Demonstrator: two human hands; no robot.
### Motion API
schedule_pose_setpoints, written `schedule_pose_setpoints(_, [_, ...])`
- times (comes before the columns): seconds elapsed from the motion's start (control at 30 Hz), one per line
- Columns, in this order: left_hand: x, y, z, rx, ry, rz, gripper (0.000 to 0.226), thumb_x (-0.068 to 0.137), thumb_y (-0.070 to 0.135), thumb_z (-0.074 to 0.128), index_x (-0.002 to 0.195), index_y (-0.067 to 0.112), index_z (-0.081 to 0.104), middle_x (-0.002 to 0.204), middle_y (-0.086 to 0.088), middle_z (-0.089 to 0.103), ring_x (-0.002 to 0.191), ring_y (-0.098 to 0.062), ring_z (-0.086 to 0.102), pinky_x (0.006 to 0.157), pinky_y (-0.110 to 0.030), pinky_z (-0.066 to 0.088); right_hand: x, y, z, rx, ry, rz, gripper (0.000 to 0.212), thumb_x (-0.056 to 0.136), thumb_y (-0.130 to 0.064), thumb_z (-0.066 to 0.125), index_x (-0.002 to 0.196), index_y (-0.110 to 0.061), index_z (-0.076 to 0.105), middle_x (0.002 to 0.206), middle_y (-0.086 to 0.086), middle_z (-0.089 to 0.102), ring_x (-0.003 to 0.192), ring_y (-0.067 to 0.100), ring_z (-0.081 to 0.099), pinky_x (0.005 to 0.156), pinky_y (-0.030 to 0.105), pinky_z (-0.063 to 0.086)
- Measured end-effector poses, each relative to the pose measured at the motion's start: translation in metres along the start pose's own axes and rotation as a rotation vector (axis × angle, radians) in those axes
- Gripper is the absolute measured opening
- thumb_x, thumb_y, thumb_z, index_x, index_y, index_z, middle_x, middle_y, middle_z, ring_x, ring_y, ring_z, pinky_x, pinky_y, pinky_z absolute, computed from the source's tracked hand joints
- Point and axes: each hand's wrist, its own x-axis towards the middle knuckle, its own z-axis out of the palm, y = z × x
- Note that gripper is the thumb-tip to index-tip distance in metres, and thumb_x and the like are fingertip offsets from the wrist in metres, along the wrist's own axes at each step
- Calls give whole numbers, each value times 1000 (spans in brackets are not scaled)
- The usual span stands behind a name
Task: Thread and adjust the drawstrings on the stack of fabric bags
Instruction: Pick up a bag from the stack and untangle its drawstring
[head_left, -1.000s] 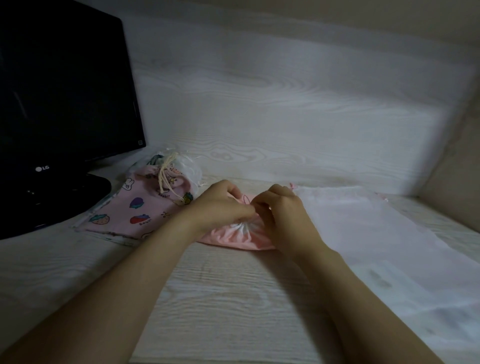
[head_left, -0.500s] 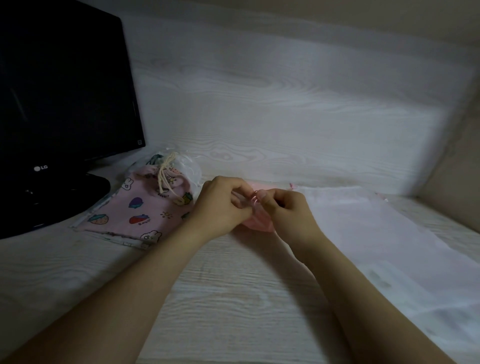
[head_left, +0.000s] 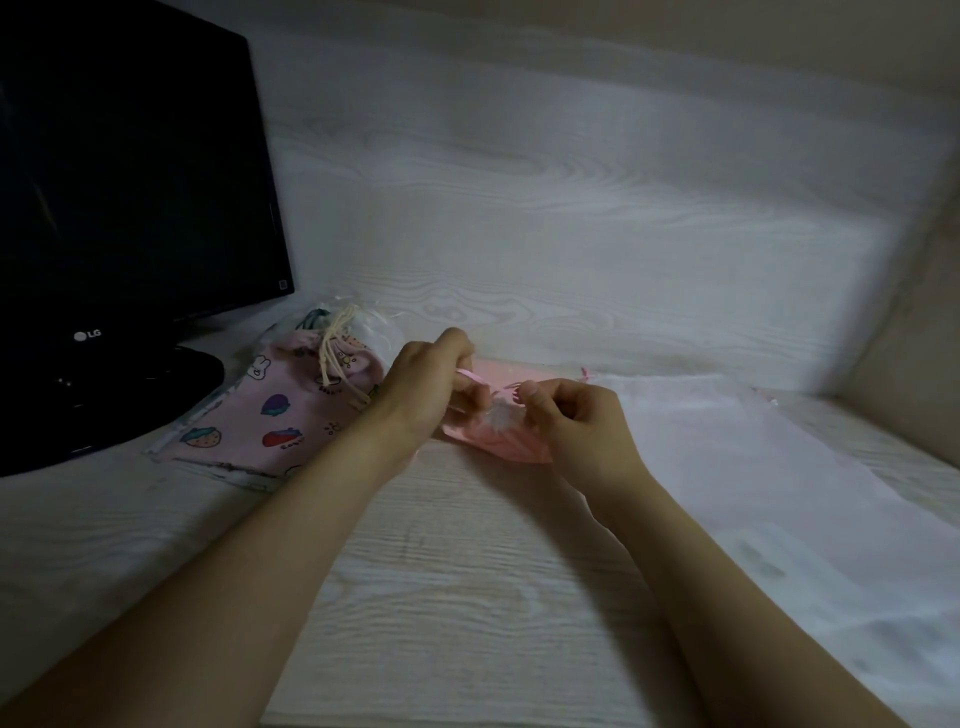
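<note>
A small pink fabric bag (head_left: 498, 439) lies on the pale wooden desk (head_left: 467, 597) between my hands, its mouth gathered into a whitish pucker. My left hand (head_left: 431, 384) pinches a thin pink drawstring (head_left: 470, 375) at the bag's left side. My right hand (head_left: 576, 421) has its fingers curled and pinches the bag's gathered mouth from the right. A pink printed bag (head_left: 280, 410) with fruit and rabbit pictures lies to the left, tied with a cream cord (head_left: 332, 348). A large sheer white bag (head_left: 779, 493) is spread flat on the right.
A black monitor (head_left: 130, 171) on its stand (head_left: 130, 384) fills the left back corner. A wood-grain back panel (head_left: 571, 208) closes the desk behind the bags, and a beige side wall (head_left: 914, 322) closes it on the right.
Both hands rose slightly from the desk and drew apart. The pink bag's mouth is now gathered, with the drawstring stretched out to the left in my left hand.
</note>
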Motion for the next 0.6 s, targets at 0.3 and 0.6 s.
schedule_pose_setpoints(0.3, [-5,-6,-1,233,-329,-264,65,108,61,41,106,3,70,69,-10,68,50,-17,51,58,-31,48,-6,-12,1,108,-44,27,28,101,-18,67,87,5,75,59,-2,63,51,3,52,53,16,42])
schedule_pose_setpoints(0.6, [6,-11,-9,351,-48,-215,45,105,48,52,74,16,59,53,5,34,41,-10,24,45,-19,17,0,0,-3,-402,54,-181,19,97,-14,64,99,-19,82,84,-14,73,76,-1,64,75,12,43])
